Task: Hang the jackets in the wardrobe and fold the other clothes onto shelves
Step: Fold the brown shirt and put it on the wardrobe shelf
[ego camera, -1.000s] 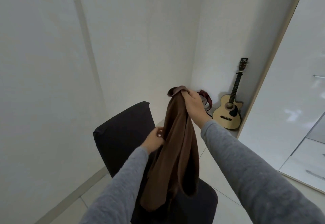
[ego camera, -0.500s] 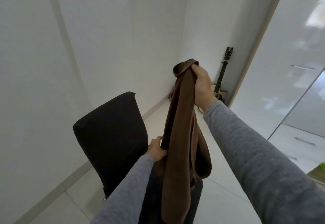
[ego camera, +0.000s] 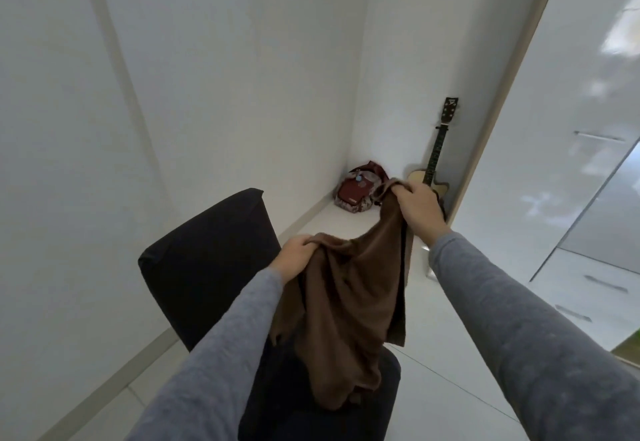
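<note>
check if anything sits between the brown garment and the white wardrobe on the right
Nothing visible does. Both the left hand and right hand already grip the brown garment above the dark chair, and the floor toward the white wardrobe looks bare.

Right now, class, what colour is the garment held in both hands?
Plain brown garment, gripped by the left hand and right hand; the head view shows it best.

No words or numbers can be read here. The guitar (ego camera: 437,160) has a small pale mark at the top of its neck, but it is too blurry to tell. The red bag (ego camera: 358,189) has a tiny label, also too small.
</note>
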The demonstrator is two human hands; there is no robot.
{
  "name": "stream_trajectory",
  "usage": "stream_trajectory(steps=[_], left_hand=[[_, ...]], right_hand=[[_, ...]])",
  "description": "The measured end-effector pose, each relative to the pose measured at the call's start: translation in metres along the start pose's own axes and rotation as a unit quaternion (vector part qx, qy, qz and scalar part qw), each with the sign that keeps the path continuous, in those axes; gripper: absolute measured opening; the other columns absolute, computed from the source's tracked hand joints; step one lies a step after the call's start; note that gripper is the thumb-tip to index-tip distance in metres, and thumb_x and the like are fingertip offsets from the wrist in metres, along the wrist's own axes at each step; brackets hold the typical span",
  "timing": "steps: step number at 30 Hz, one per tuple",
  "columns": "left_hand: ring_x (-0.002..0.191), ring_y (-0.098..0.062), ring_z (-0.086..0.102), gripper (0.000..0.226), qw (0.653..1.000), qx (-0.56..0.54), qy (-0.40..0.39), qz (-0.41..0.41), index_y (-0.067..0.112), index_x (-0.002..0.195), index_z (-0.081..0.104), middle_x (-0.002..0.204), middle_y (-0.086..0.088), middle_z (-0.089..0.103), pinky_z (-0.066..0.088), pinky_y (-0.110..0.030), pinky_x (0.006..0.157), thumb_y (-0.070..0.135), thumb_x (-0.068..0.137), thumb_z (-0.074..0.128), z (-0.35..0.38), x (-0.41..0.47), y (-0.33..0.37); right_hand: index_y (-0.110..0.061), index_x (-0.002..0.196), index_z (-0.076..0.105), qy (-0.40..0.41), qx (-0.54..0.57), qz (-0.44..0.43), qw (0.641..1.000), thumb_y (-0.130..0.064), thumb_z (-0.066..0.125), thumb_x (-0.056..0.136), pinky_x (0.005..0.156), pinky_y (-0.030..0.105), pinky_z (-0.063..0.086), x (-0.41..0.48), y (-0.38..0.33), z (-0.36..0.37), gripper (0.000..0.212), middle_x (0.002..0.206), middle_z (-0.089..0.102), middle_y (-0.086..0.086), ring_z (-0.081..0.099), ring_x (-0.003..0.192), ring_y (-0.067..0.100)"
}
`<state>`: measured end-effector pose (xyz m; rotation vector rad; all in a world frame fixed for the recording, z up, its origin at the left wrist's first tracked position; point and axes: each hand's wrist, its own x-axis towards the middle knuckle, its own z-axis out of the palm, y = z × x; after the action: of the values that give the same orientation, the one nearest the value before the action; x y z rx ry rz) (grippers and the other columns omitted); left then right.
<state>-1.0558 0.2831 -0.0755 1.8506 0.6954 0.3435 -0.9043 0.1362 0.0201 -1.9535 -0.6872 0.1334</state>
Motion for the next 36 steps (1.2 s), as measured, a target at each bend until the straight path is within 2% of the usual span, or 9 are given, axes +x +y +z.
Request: stream_trajectory(steps=[4, 6, 9, 12, 14, 18, 24, 31, 36], left_hand=[[0.088, -0.016, 0.057, 0.024, 0.995, 0.033, 0.001, 0.091, 0.002, 0.094, 0.068, 0.098, -0.012, 0.067, 0.045, -0.031, 0.085, 0.014, 0.095, 0.047, -0.01, 0.001, 0.061], [0.081, -0.018, 0.055, 0.023, 0.991, 0.061, 0.02, 0.114, -0.001, 0.085, 0.066, 0.089, -0.018, 0.066, 0.045, -0.035, 0.079, 0.015, 0.093, 0.051, -0.016, 0.003, 0.081], [0.072, -0.016, 0.05, 0.021, 0.978, 0.145, 0.051, 0.138, 0.007, 0.073, 0.058, 0.073, -0.009, 0.057, 0.039, -0.03, 0.067, 0.023, 0.086, 0.061, -0.036, 0.002, 0.09], [0.072, -0.012, 0.051, 0.029, 0.961, 0.246, 0.031, 0.121, 0.014, 0.075, 0.054, 0.075, 0.001, 0.056, 0.038, -0.025, 0.062, 0.033, 0.074, 0.075, -0.066, -0.009, 0.081], [0.079, -0.015, 0.054, 0.027, 0.937, 0.337, 0.005, 0.088, 0.015, 0.079, 0.052, 0.082, 0.0, 0.055, 0.041, -0.028, 0.064, 0.025, 0.071, 0.076, -0.084, -0.012, 0.065], [0.084, -0.026, 0.058, 0.007, 0.941, 0.33, 0.078, 0.004, 0.01, 0.081, 0.054, 0.086, -0.007, 0.058, 0.051, -0.038, 0.076, 0.006, 0.075, 0.054, -0.107, -0.024, 0.027], [0.083, -0.028, 0.059, 0.012, 0.934, 0.305, 0.182, -0.029, 0.011, 0.082, 0.058, 0.092, -0.012, 0.058, 0.05, -0.034, 0.075, 0.004, 0.075, 0.052, -0.143, -0.041, 0.009], [0.088, -0.032, 0.056, 0.018, 0.933, 0.229, 0.277, 0.024, 0.001, 0.089, 0.063, 0.094, -0.019, 0.061, 0.043, -0.031, 0.073, 0.0, 0.082, 0.047, -0.161, -0.044, 0.018], [0.084, -0.023, 0.052, 0.023, 0.922, 0.179, 0.332, 0.084, 0.003, 0.091, 0.062, 0.093, -0.014, 0.062, 0.037, -0.026, 0.073, -0.004, 0.082, 0.042, -0.157, -0.039, 0.041]], right_hand=[[-0.02, 0.138, 0.036, -0.249, -0.107, -0.077, 0.959, -0.021, 0.078, 0.073, 0.094, 0.022, 0.032, -0.013, 0.019, 0.023, 0.078, 0.125, 0.041, -0.009, 0.038, 0.117, 0.007], [-0.025, 0.139, 0.04, -0.327, -0.105, -0.101, 0.934, -0.024, 0.076, 0.075, 0.092, 0.021, 0.035, -0.019, 0.02, 0.041, 0.073, 0.126, 0.047, -0.01, 0.043, 0.117, 0.007], [-0.01, 0.1, 0.064, -0.225, -0.051, -0.095, 0.968, -0.024, 0.066, 0.085, 0.074, 0.028, 0.043, -0.02, 0.02, 0.056, 0.021, 0.095, 0.066, 0.007, 0.058, 0.088, 0.022], [-0.006, 0.069, 0.051, -0.161, -0.021, -0.107, 0.981, -0.019, 0.062, 0.087, 0.056, 0.022, 0.03, -0.014, 0.01, 0.055, 0.025, 0.068, 0.049, 0.006, 0.044, 0.066, 0.016], [-0.01, 0.063, 0.046, -0.136, 0.001, -0.114, 0.984, -0.017, 0.062, 0.086, 0.056, 0.026, 0.028, -0.014, -0.002, 0.057, 0.028, 0.064, 0.045, 0.005, 0.041, 0.063, 0.014], [-0.008, 0.058, 0.045, -0.074, 0.033, -0.114, 0.99, -0.015, 0.063, 0.082, 0.06, 0.031, 0.029, -0.016, -0.016, 0.067, 0.031, 0.059, 0.041, 0.005, 0.039, 0.061, 0.014], [-0.018, 0.055, 0.046, -0.033, -0.064, -0.12, 0.99, -0.028, 0.065, 0.078, 0.055, 0.029, 0.034, -0.025, -0.011, 0.061, 0.032, 0.057, 0.048, -0.004, 0.046, 0.06, 0.012], [-0.02, 0.071, 0.058, -0.003, -0.215, -0.111, 0.97, -0.056, 0.07, 0.071, 0.05, 0.024, 0.029, -0.025, -0.003, 0.044, 0.039, 0.066, 0.056, -0.008, 0.051, 0.065, 0.011], [-0.019, 0.072, 0.056, -0.027, -0.238, -0.098, 0.966, -0.037, 0.071, 0.079, 0.059, 0.03, 0.04, -0.031, 0.016, 0.042, 0.025, 0.076, 0.059, -0.001, 0.055, 0.075, 0.021]])
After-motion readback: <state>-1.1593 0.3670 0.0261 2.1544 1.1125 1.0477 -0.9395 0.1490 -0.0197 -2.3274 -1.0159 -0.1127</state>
